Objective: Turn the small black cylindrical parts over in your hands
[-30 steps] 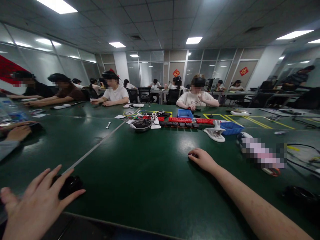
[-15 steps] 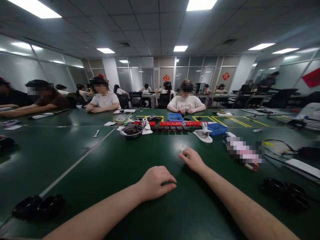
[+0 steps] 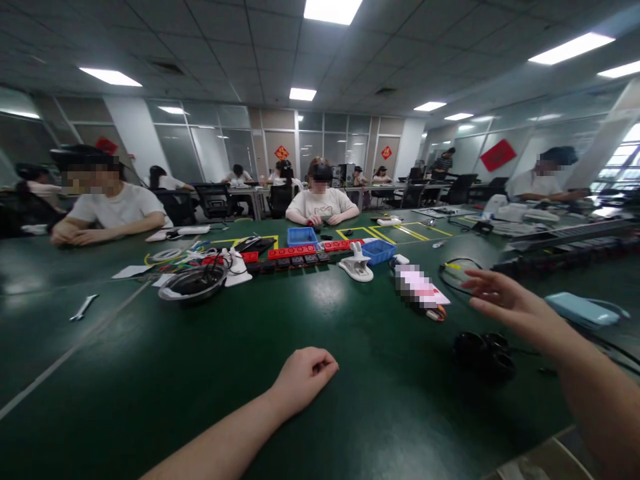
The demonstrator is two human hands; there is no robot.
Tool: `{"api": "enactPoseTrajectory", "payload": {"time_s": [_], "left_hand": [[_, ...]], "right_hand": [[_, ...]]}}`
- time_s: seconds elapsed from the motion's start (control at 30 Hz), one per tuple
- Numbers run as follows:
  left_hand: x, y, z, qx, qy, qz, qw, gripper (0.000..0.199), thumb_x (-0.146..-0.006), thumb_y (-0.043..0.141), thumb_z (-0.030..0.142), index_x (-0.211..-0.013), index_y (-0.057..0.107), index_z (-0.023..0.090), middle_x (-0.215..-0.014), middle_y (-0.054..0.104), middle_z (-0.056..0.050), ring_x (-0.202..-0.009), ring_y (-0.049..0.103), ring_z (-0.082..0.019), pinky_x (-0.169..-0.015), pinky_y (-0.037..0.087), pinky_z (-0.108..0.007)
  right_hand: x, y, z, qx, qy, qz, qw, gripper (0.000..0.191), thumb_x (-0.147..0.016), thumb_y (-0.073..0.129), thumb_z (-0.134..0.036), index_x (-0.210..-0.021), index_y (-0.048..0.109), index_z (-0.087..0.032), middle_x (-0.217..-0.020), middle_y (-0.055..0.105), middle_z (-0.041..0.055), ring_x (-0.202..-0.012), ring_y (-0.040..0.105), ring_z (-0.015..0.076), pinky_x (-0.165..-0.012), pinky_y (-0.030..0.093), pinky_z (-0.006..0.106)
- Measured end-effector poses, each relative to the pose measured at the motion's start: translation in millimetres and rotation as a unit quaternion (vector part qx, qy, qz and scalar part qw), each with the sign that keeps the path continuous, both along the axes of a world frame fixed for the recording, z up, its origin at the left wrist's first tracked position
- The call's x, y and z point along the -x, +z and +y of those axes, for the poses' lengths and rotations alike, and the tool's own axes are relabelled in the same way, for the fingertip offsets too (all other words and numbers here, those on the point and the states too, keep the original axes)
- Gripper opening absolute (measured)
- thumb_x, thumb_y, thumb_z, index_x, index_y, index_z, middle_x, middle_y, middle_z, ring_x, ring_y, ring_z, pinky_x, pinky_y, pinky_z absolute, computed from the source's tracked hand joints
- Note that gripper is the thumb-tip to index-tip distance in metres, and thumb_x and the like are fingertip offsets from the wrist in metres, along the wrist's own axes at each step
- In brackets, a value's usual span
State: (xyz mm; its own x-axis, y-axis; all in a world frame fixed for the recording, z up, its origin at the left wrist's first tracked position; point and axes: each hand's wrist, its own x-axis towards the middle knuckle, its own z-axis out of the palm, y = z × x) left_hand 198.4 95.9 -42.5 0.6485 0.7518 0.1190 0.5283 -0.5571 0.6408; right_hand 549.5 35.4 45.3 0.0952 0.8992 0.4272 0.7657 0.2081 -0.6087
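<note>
Left hand low over the near middle of the green desk, fingers curled in and thumb drawn against the forefinger; cannot tell whether anything sits inside the curl, nor whether the hand bears on the surface. Right hand well apart from it, raised at the right, open, fingers spread and pointing inward. Nearest to the right hand: a cluster of black round objects, on the desk just on the near side of the raised fingers, apart from them; the left hand lies well to its left. Black cable loops beyond the right fingertips; pale blue case with a strap lies on the outer side of the right wrist. Farther in, a blurred-out pink and white item, then a white clip stand beside a blue tray. Row of red socket blocks runs leftward, black blocks along its near side, second blue bin behind. Left of the row: white stand, metal bowl with dark contents, tangled wires. Wrench lies alone at far left. Seated person across the desk, forearms resting on it.
</note>
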Motion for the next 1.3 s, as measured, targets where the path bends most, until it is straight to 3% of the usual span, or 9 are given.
{"api": "enactPoseTrajectory", "payload": {"time_s": [0.07,0.2,0.37,0.53,0.67,0.93,1.17,1.3], "left_hand": [[-1,1.4,0,0.003,-0.012,0.014,1.000,0.023,-0.080,0.041,0.032,-0.077,0.061,0.020,-0.073,0.059,0.001,-0.065,0.052,-0.011,-0.057,0.038,-0.020],[-3,2.8,-2,-0.003,-0.023,0.030,0.999,0.023,-0.080,0.041,0.032,-0.078,0.061,0.021,-0.073,0.059,0.002,-0.065,0.052,-0.011,-0.058,0.038,-0.020],[-3,3.5,-3,-0.016,-0.028,0.042,0.999,0.023,-0.080,0.041,0.032,-0.079,0.061,0.021,-0.073,0.059,0.001,-0.065,0.051,-0.012,-0.059,0.038,-0.021],[-3,2.0,-4,-0.035,-0.033,0.040,0.998,0.022,-0.079,0.042,0.031,-0.078,0.061,0.021,-0.072,0.059,0.002,-0.065,0.051,-0.012,-0.060,0.038,-0.022],[-3,1.3,-3,-0.047,-0.034,0.043,0.997,0.022,-0.079,0.042,0.031,-0.078,0.061,0.021,-0.070,0.058,0.002,-0.065,0.051,-0.012,-0.059,0.038,-0.022],[1,-0.1,-4,-0.069,-0.014,0.000,0.997,0.020,-0.079,0.043,0.028,-0.077,0.060,0.020,-0.071,0.059,0.001,-0.064,0.052,-0.012,-0.059,0.039,-0.021],[19,32.8,8,-0.149,0.088,-0.077,0.982,0.017,-0.078,0.046,0.027,-0.089,0.056,0.021,-0.078,0.056,-0.001,-0.077,0.052,-0.015,-0.068,0.040,-0.025],[42,37.8,23,-0.144,0.124,-0.065,0.980,0.033,-0.074,0.051,0.035,-0.103,0.050,0.020,-0.091,0.053,-0.004,-0.087,0.049,-0.018,-0.074,0.041,-0.029]], "right_hand": [[-29,-25.5,-4,0.066,-0.084,-0.147,0.983,0.057,-0.055,0.057,-0.053,-0.105,0.048,-0.026,-0.108,0.051,0.0096,-0.102,0.044,0.0336,-0.086,0.035,0.044],[-50,-58.1,-8,0.150,-0.116,-0.310,0.932,0.064,-0.048,0.056,-0.062,-0.097,0.058,-0.022,-0.122,0.041,0.0109,-0.114,0.031,0.0365,-0.092,0.027,0.049],[-53,-68.9,-5,0.189,-0.111,-0.366,0.904,0.053,-0.052,0.057,-0.059,-0.092,0.063,-0.025,-0.123,0.041,0.0105,-0.116,0.027,0.0387,-0.090,0.026,0.053],[-54,-71.8,6,0.168,-0.085,-0.352,0.917,0.044,-0.052,0.062,-0.053,-0.087,0.065,-0.027,-0.114,0.050,0.0101,-0.108,0.038,0.0363,-0.086,0.031,0.048],[-17,-65.3,14,0.135,-0.027,-0.319,0.938,0.045,-0.053,0.060,-0.055,-0.085,0.065,-0.024,-0.102,0.058,0.0085,-0.100,0.045,0.0316,-0.082,0.034,0.045],[104,-62.2,55,0.140,0.102,-0.223,0.959,0.049,-0.055,0.064,-0.042,-0.097,0.061,-0.017,-0.091,0.061,0.0088,-0.084,0.053,0.0240,-0.074,0.040,0.033],[185,-69.2,93,0.102,0.210,-0.221,0.947,0.041,-0.055,0.066,-0.039,-0.091,0.061,-0.020,-0.082,0.062,0.0047,-0.080,0.054,0.0223,-0.068,0.039,0.030],[201,-74.6,101,0.107,0.257,-0.155,0.948,0.061,-0.051,0.069,-0.042,-0.104,0.053,-0.019,-0.094,0.059,0.0063,-0.086,0.053,0.0222,-0.074,0.039,0.032]]}}
